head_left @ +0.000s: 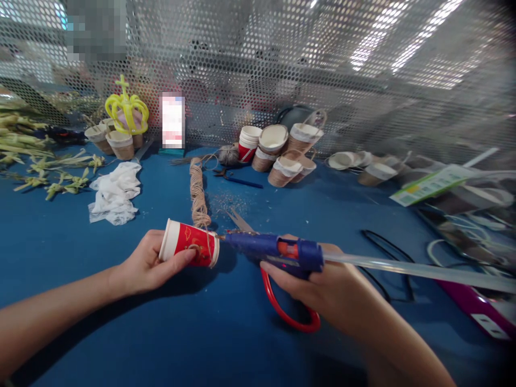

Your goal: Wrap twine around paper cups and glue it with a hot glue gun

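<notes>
"Hands first, please: how are they set?"

"Left hand (141, 266) pinches a red-and-white paper cup (173, 239), thumb on the near side and fingers behind, holding it sideways between both hands. Right hand (326, 290) wraps the grip of a blue glue gun (253, 244); the trigger is hidden, so I cannot tell whether it is squeezed."

"Why is the cup tipped over?"

"Probably so one end faces the nozzle, which points from the right hand's side. Whether they touch, I cannot tell. A twine strand crosses the cup near that end; the left thumb seems to steady it."

"What lies close by?"

"Scissors (278, 306) lie beneath the gun, red handle just under the right hand. Past the right wrist, a clear glue stick (387, 265) juts from the gun's back, its length probably there for feeding in. Just beyond the cup stretches a twine bundle (198, 196), perhaps kept within reach."

"Farther out?"

"Ahead of the right hand, brown-wrapped cups (282, 173) stand clustered, as if set aside from the working spot. Ahead of the left, a crumpled white cloth (115, 193); beyond it, a yellow crown (128, 119)."
</notes>
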`<state>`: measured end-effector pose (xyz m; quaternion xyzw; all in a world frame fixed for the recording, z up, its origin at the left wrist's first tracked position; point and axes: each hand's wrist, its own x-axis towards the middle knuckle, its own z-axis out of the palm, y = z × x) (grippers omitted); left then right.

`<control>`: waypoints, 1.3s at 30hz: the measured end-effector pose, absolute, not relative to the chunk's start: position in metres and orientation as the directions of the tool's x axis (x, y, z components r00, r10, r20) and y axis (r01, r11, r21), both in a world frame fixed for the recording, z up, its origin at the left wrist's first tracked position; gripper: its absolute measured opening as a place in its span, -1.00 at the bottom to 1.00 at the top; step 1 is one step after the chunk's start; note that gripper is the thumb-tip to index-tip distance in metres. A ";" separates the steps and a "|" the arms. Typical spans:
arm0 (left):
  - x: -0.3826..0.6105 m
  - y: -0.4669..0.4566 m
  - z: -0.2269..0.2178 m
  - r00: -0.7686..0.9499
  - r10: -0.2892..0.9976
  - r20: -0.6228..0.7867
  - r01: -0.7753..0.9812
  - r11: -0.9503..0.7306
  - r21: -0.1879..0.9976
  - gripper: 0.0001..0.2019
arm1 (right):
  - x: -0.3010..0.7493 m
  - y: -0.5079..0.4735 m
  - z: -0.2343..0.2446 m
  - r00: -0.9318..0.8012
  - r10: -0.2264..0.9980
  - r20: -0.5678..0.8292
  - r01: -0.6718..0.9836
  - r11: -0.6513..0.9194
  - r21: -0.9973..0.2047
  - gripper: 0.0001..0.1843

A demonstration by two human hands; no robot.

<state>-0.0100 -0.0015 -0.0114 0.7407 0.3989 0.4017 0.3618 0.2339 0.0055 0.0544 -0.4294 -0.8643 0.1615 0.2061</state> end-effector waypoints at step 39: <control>-0.010 -0.001 -0.011 0.268 0.956 0.117 0.138 -0.158 0.978 -0.81 | 0.238 -0.002 0.048 -0.516 0.848 0.123 0.676 0.491 -0.549 -0.80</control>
